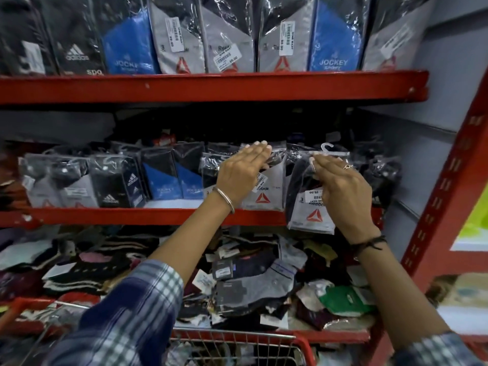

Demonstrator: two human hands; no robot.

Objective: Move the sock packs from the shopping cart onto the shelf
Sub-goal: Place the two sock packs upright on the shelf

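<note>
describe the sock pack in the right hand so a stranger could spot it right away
Find the middle red shelf and go to its right end. The sock pack hangs past the front edge, pinched by the right hand. Unlike the standing packs beside it, it shows a white plastic hook on top.

The light falls from above and in front of me, fairly bright. It glares white off the plastic wrap on the sock packs (pixel 229 33) at the top. Under the upper shelf (pixel 211 87) lies deep shadow. Edges bow outward, and the left side is smeared with blur.
</note>
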